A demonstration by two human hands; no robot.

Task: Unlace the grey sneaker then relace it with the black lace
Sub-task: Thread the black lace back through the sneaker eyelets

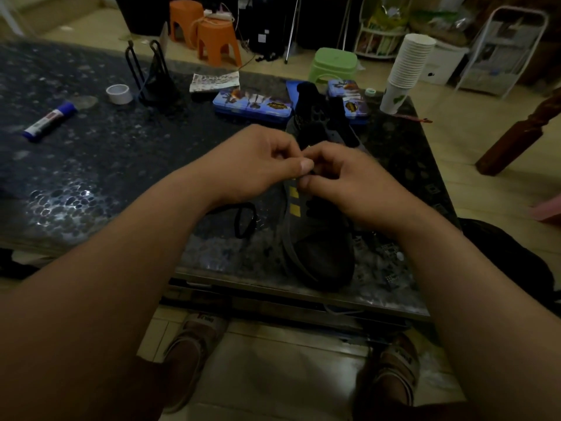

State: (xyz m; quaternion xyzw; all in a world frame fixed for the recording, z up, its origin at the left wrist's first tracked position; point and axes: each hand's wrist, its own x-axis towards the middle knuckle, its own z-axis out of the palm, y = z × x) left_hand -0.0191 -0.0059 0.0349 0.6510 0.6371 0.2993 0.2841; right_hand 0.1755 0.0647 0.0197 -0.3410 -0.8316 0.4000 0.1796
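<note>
The grey sneaker point(321, 256) lies on the table point(91, 165), toe toward the person, heel away. The left hand point(255, 165) and right hand point(343, 177) meet over its midfoot eyelets, equally near. Both apparently pinch the black lace point(243, 220), whose slack loops left of the sneaker.

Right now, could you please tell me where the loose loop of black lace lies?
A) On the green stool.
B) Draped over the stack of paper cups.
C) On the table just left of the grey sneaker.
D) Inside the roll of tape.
C: the black lace lies in a loop on the dark table, just left of the grey sneaker.
</note>
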